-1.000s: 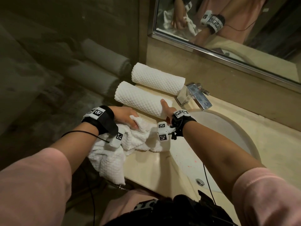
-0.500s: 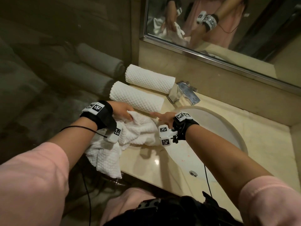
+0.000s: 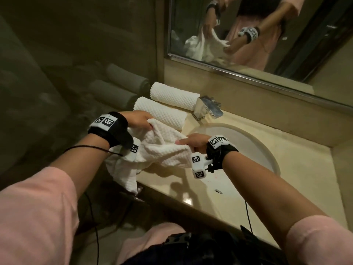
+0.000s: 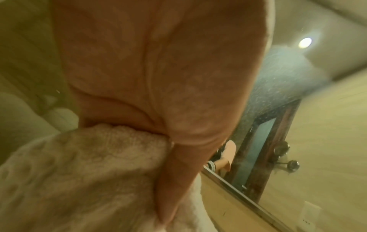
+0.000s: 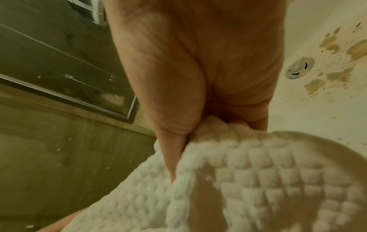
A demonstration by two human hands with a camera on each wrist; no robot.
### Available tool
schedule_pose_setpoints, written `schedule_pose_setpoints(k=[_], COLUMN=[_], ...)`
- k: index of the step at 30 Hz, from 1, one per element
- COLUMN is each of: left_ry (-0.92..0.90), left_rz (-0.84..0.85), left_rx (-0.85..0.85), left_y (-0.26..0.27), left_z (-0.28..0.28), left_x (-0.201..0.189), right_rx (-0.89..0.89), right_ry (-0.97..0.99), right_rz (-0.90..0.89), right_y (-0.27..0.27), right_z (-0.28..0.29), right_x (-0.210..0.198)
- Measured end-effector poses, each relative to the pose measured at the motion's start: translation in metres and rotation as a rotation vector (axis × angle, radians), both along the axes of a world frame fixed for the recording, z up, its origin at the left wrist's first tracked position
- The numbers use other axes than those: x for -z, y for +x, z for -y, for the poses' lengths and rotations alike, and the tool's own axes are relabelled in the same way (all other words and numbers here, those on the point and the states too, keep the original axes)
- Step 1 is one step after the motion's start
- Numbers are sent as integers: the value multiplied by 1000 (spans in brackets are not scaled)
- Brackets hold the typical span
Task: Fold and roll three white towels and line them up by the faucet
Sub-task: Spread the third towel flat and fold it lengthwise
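Two rolled white towels lie side by side left of the faucet (image 3: 207,109): the far roll (image 3: 173,95) against the back wall, the near roll (image 3: 159,112) in front of it. A third, loose white towel (image 3: 160,152) hangs crumpled between my hands above the counter's left front edge. My left hand (image 3: 141,120) grips its upper left part, thumb pressed on the cloth (image 4: 89,180). My right hand (image 3: 191,143) pinches its right edge, the waffle weave (image 5: 248,180) bunched between thumb and fingers. Its lower end droops past the counter edge.
The oval sink basin (image 3: 254,150) with its drain (image 3: 218,191) lies under my right wrist. A beige counter (image 3: 305,169) runs to the right. The mirror (image 3: 267,35) above the backsplash reflects my hands. A dark glossy wall (image 3: 76,73) stands at the left.
My right hand left the near roll's end and took the loose towel's right edge. Both hands have lifted the loose towel off the counter and begun spreading it.
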State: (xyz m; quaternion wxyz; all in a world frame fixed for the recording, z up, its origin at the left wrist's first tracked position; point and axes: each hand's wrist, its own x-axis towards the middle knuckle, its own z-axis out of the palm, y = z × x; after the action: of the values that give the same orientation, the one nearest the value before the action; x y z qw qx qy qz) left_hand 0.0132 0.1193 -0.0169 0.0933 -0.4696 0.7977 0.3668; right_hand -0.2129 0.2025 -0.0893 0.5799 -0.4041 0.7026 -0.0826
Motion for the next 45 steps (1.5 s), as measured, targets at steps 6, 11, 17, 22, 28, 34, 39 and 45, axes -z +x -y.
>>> schedule_pose_setpoints(k=[6,11,17,22,28,34,39,45], left_ry=[37,51,25,128,343,417,500,488], left_rz=[-169,-319,-432,-514,-469,-427,-450,-507], left_rx=[-202,-249,-152,-239,-116,-16,120,316], left_y=[-5,-22,-54,-82,-102,-100,-90,-102], left_z=[-70,-125,-173,-194,-210,-241,-262,-300], left_x=[-24,-44,-70,-81,-64,-60,-44,-44], right_rx=[101,236,355,448,653,869,994,1200], right_ry=[-150,-280,-436,-490,-568,-602,-663,-747], right_rz=[121,284,208,231,263,284,320,263], right_y=[-12,-20,-31,-39,-35,2,37,55], right_z=[-67,-137,-195,-238,-295,-334,-364,-398], right_x=[-40,-75,-101,-128,-152,-153,-158,-163])
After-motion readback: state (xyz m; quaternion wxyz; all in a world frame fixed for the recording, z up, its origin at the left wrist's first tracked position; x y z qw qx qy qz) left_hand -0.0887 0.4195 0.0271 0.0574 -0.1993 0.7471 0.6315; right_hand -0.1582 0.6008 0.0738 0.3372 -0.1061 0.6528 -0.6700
